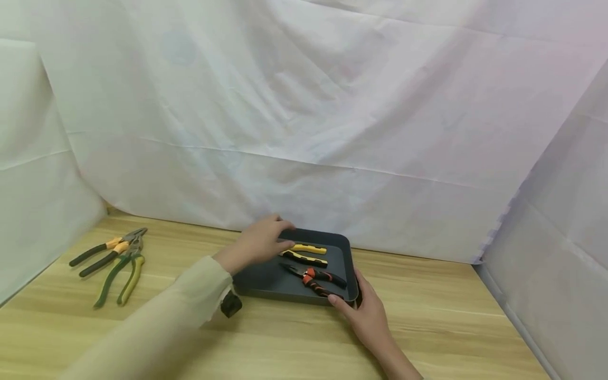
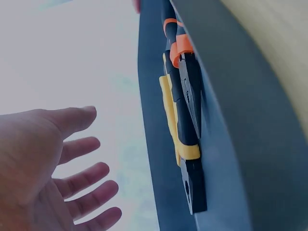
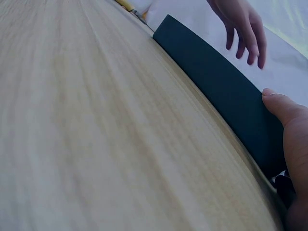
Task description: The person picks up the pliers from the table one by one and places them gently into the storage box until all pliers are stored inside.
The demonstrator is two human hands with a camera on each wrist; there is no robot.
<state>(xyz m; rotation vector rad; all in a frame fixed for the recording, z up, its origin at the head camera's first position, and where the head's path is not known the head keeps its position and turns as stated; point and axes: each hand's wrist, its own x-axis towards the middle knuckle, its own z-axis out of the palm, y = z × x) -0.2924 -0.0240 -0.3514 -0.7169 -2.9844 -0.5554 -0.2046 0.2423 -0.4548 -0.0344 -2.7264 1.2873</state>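
Gripping the tray (image 1: 263, 278) at its near right corner, the right hand (image 1: 369, 314) presumably steadies it; the left hand (image 1: 258, 240) hovers, released, near the yellow-handled pliers (image 1: 310, 248).

Creased wht backdrop cloth (image 1: 332, 105), side cloths (image 1: 28, 116) L & R, lt wood-grain tabletop (image 1: 442, 327)
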